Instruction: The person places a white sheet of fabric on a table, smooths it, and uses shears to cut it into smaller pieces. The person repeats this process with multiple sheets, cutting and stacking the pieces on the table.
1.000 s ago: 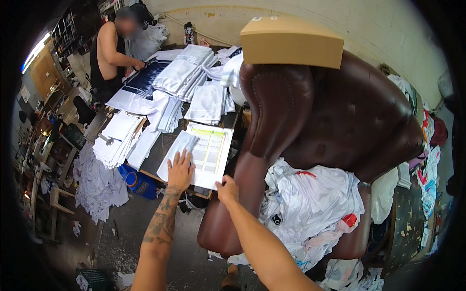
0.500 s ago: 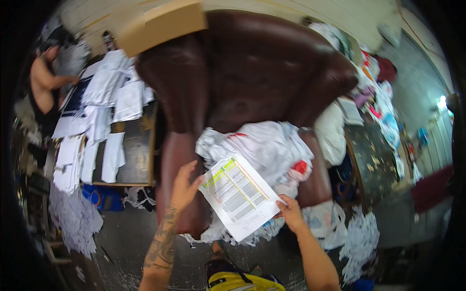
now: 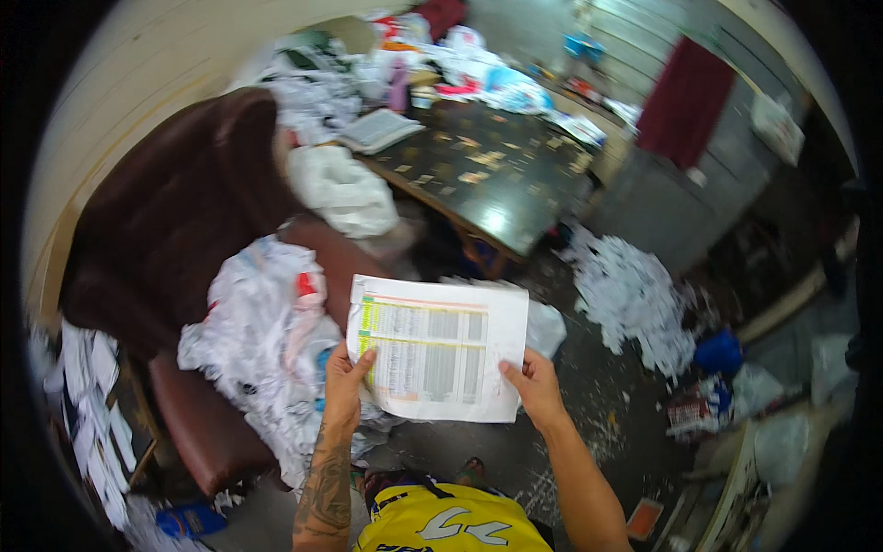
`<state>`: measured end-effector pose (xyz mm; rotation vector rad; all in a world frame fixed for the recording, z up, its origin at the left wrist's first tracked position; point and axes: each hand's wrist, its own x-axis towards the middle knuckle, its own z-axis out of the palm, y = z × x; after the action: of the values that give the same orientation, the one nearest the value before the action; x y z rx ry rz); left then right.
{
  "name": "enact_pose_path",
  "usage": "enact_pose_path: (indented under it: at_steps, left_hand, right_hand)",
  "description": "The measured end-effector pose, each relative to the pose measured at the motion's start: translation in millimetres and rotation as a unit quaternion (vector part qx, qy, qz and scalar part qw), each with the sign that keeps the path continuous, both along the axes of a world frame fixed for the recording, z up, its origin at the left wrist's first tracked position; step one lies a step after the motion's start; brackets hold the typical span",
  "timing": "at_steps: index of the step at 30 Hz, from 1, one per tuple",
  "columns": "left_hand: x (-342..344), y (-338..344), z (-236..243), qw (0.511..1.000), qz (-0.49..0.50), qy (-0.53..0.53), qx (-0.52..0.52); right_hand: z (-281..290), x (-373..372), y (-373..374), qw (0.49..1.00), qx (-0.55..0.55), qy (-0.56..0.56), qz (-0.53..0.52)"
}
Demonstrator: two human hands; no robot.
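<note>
A printed sheet of paper, with a table and yellow and green highlighted bands, is spread out in front of me. My left hand pinches its left edge, thumb on top. On the opposite edge my right hand grips it the same way. Whether there is more than one sheet, I cannot tell. Behind and to the left of the paper, a heap of white cloth lies on the seat of a brown leather armchair.
A dark worn table stands ahead, with cloth and a book-like stack on it. A white bag sits between chair and table. White scraps cover the floor at right. A maroon cloth hangs beyond.
My view has swung to the right, so the armchair now sits at the left. My left hand, apart from or barely at the sheet before, now grips its edge; the sheet has turned nearly level.
</note>
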<state>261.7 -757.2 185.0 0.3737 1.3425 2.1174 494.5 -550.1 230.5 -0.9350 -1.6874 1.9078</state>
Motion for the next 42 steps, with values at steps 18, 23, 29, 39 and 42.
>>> enact_pose_path:
  at_steps: [18,23,29,39,42]
  left_hand:
    - [199,354,28,0.960,-0.261,0.084,-0.061]
    - [221,467,12,0.961,-0.255,0.078,-0.068]
    - [226,590,14,0.965,-0.235,0.060,-0.094]
    - [198,751,12,0.974,-0.178,0.072,-0.121]
    - [184,808,4,0.979,-0.147,0.065,-0.125]
  right_hand:
    - [44,274,290,0.976,0.094,0.043,-0.192]
    - [31,293,408,0.977,0.080,0.004,-0.199]
    - [27,291,539,0.981,0.036,-0.004,-0.192]
    - [3,246,739,0.994,0.023,0.022,-0.104]
    - [-4,221,817,0.997,0.036,0.020,-0.063]
